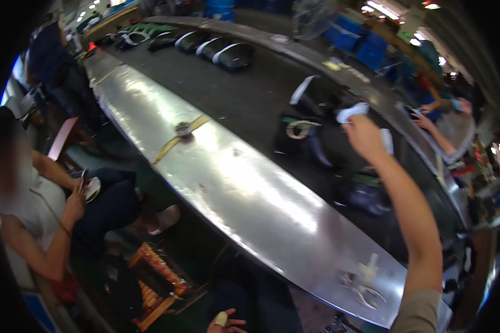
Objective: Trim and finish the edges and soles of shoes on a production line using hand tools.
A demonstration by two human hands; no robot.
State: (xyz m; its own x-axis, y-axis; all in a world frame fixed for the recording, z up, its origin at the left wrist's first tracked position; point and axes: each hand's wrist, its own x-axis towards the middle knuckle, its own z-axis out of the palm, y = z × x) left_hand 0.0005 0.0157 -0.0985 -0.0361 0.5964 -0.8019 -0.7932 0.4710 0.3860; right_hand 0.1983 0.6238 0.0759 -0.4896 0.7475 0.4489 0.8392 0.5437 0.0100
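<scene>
My right hand (364,137) reaches far over the dark belt, closed on a crumpled white piece of paper or cloth (351,112); which one I cannot tell. Below it on the belt lie black boots: one with a tan braided loop (299,129) and another dark, shiny one (366,194) beneath my forearm. A further black boot with a white band (311,93) lies just left of the white piece. Low at the picture's bottom edge, my left hand (226,323) shows only in part, fingers apart and holding nothing visible. A yellowish cover sits on one of its digits.
Pliers (364,291) lie on the near end of the shiny metal ledge (250,194). A yellow strip (166,149) crosses it. Black boots with white bands (233,55) line the far belt. One person (44,222) sits left, another (453,122) across. A wooden stool (155,286) stands lower left.
</scene>
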